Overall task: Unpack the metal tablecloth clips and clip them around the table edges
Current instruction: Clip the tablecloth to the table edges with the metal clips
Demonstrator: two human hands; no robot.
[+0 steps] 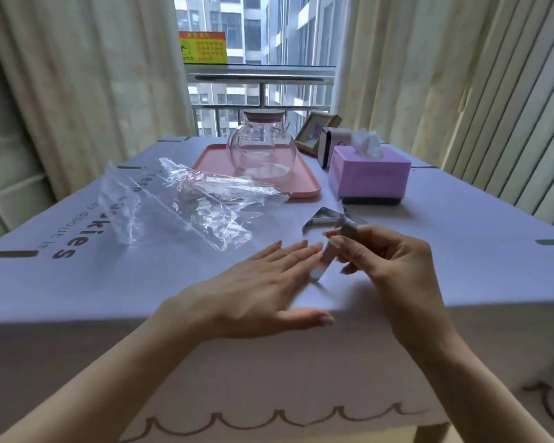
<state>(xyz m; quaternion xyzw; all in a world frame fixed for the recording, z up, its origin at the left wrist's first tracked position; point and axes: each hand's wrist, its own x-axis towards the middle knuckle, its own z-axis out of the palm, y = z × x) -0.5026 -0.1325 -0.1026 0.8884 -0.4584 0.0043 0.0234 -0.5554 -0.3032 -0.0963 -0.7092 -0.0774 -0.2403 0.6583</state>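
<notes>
Clip point(321, 264) pinched in right hand point(390, 260) grip, near tablecloth point(109, 282) front edge. Left hand point(269, 282) flat on cloth, grip wide open, empty. Spare clips point(321, 219) near tissue box point(368, 174).

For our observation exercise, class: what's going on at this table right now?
A person is fitting tablecloth clips. The right hand pinches one clip just above the near table edge, while the left hand lies flat on the cloth beside it. Loose clips lie further back, right of the crumpled bag. Fitted clips seem already in place on the side edges.
</notes>
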